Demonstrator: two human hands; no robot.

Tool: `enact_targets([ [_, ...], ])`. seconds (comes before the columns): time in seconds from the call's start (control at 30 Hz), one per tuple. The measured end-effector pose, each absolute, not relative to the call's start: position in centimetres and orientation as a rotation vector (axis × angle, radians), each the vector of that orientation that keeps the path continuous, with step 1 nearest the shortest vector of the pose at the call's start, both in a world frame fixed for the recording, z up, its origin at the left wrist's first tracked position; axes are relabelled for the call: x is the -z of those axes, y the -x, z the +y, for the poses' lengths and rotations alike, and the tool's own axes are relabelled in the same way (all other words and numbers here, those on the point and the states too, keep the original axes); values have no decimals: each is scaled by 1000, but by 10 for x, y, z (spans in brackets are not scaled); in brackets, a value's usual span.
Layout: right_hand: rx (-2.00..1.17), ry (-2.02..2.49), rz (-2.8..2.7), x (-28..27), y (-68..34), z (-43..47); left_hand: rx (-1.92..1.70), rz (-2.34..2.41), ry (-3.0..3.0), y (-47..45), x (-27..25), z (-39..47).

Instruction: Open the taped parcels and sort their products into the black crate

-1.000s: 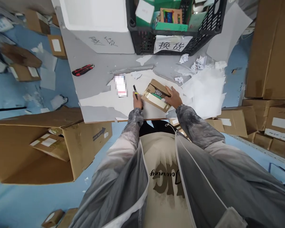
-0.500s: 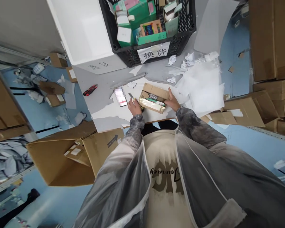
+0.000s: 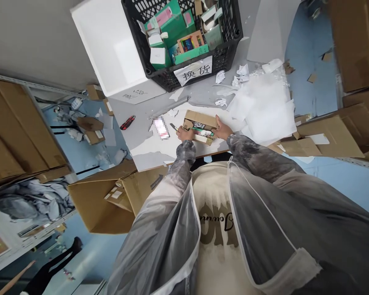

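An opened small cardboard box [image 3: 204,117] lies on the table close to my body, its flaps folded up. Inside it show crumpled paper and a green-and-white item [image 3: 199,131], partly covered. My left hand [image 3: 185,134] is closed, with the thin blade of a utility knife [image 3: 173,127] sticking out past its fingers; the handle is hidden. That hand rests at the box's left end. At the opposite end, my right hand [image 3: 223,130] grips the cardboard wall, thumb toward the inside. A phone [image 3: 161,128] with a blurred screen lies left of the box.
A black crate [image 3: 169,85] of green boxes stands at the back beside a white bin [image 3: 110,61]. A red-and-black utility knife [image 3: 128,123] lies at left. White foam sheets [image 3: 264,108] and paper scraps cover the right. Large open cartons [image 3: 98,205] flank the table; a person's legs [image 3: 58,262] show lower left.
My left hand has moved right and over the box's left end, knife still in it. My right hand keeps its hold on the box. The whole view has shifted slightly.
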State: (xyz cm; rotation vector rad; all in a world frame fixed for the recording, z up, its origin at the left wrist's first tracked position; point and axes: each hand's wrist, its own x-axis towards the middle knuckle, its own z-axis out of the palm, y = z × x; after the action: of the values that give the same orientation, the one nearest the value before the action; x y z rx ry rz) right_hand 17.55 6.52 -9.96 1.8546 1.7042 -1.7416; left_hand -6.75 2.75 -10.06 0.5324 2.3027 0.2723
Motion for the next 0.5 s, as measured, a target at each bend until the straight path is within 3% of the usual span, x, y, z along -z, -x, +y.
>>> enact_targets([
  [0.33, 1640, -1944, 1823, 109, -167, 51, -1021, 1729, -354, 104, 108, -38],
  [0.5, 1663, -1905, 1804, 109, -174, 52, -792, 2042, -537, 100, 97, -63],
])
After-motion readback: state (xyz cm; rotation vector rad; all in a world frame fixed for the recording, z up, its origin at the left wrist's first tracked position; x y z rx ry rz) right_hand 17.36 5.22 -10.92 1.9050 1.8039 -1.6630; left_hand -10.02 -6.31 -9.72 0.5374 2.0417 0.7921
